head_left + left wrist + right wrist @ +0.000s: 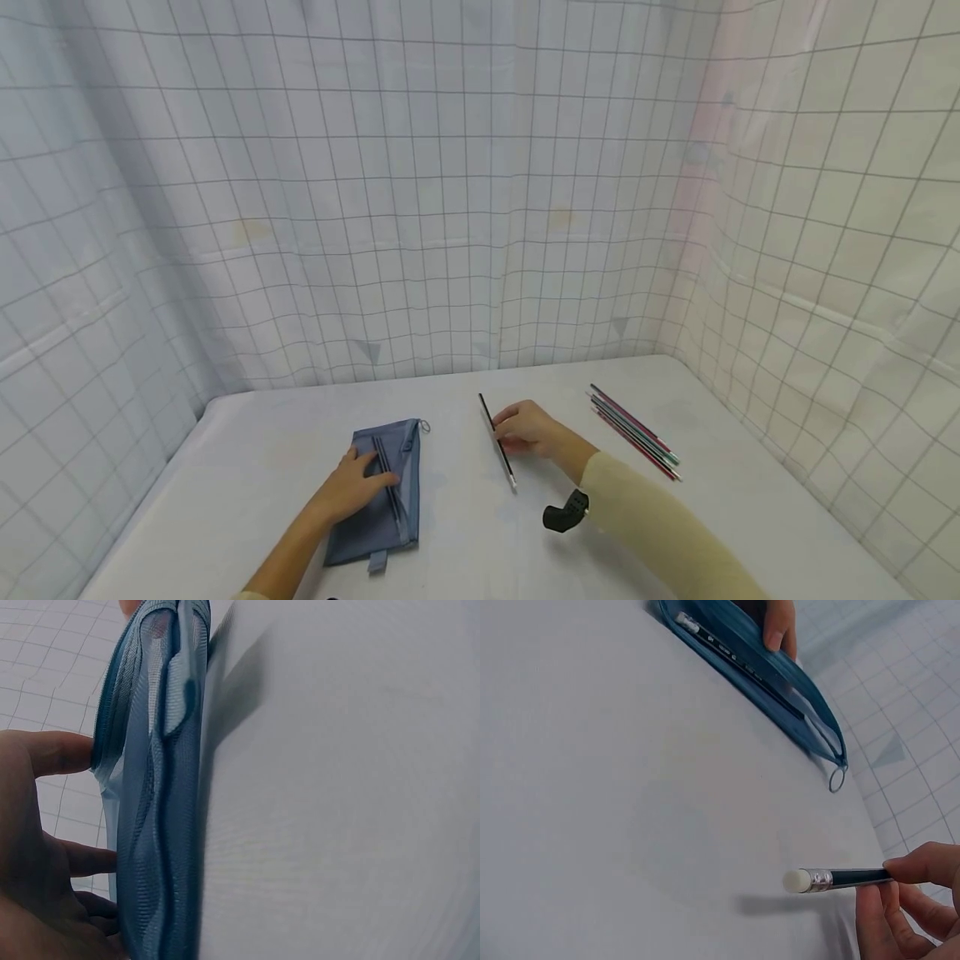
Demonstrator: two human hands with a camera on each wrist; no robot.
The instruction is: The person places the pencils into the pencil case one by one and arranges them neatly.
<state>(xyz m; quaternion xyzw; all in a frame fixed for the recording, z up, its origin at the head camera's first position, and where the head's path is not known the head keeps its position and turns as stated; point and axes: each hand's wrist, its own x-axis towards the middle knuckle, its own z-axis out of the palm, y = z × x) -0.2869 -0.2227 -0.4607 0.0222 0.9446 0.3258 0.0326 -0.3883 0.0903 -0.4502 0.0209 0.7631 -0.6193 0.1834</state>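
A blue mesh zip pouch (363, 521) lies on the white table, its long side unzipped and gaping. My left hand (351, 487) rests on it with fingers spread, the thumb at the edge of the opening. Inside the gap, in the right wrist view, shows a dark pencil (735, 658) with a white eraser. To the right of the pouch, my right hand (527, 429) pinches another dark pencil (855, 877) between thumb and fingers. That pencil's white eraser end points toward me, and its shadow falls on the table beneath.
Several pencils (633, 431) in red, green and dark colours lie side by side at the table's right. A small ring (425, 426) hangs from the pouch's far corner. White grid-patterned curtains (420, 208) stand behind the table (247, 467) and on both sides.
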